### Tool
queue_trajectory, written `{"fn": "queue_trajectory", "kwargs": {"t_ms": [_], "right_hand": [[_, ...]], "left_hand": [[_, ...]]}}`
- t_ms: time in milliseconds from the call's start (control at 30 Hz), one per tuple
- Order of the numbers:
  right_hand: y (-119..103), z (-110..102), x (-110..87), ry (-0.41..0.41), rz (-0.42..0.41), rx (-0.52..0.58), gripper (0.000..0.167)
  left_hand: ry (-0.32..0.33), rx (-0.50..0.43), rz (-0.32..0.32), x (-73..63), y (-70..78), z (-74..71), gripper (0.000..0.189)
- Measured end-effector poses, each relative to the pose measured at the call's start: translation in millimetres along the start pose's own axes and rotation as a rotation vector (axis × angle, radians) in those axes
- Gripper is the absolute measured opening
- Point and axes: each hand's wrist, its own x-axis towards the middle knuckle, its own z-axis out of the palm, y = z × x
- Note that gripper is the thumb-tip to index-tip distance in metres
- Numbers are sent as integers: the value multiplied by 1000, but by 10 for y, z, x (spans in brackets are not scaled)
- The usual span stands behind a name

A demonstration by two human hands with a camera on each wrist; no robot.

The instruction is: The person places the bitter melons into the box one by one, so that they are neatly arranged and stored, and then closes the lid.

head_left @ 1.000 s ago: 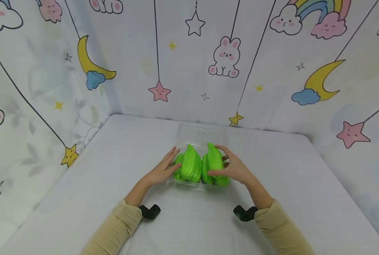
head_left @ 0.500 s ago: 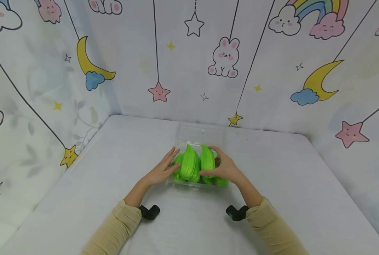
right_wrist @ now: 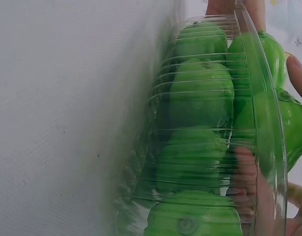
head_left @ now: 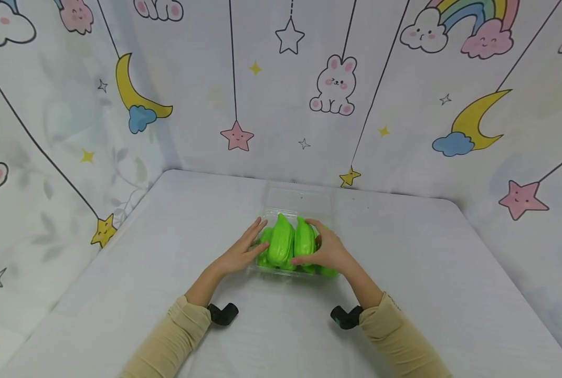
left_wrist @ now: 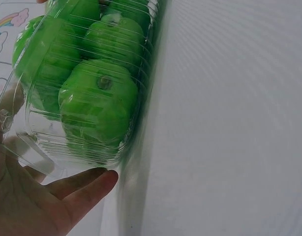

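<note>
A clear plastic clamshell box (head_left: 299, 199) holds several bright green, ribbed fruit with tapered tips. My right hand (head_left: 330, 253) grips one green fruit (head_left: 304, 240) in the upper layer, thumb at its near end and fingertips at its far tip. Right beside it on the left lies another upper green fruit (head_left: 281, 241). At the box's left side is my left hand (head_left: 237, 255), its fingers extended along the wall. In the left wrist view, fingers (left_wrist: 92, 194) of that hand reach under the box's end. Through the ribbed wall, a lower fruit (right_wrist: 202, 93) shows in the right wrist view.
The lid lies folded back at the far side of the box, on a white-covered table (head_left: 144, 273). A printed curtain (head_left: 281, 105) with moons and stars rises behind the table. Black wrist mounts (head_left: 223, 314) sit at both cuffs.
My right hand has moved left with the green fruit, from the box's right part to close beside the other upper fruit. The left hand has stayed in place.
</note>
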Motion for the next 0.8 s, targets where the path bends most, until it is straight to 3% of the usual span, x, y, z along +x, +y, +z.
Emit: {"fn": "queue_trajectory", "kwargs": {"t_ms": [333, 567, 800], "right_hand": [[-11, -14, -6, -18, -26, -24, 107], [4, -54, -14, -36, -12, -71, 107], [74, -264, -90, -12, 41, -48, 103]], "left_hand": [[7, -5, 6, 11, -26, 21, 58], [39, 14, 35, 100, -359, 99, 59], [26, 15, 57, 140, -390, 152, 61]]}}
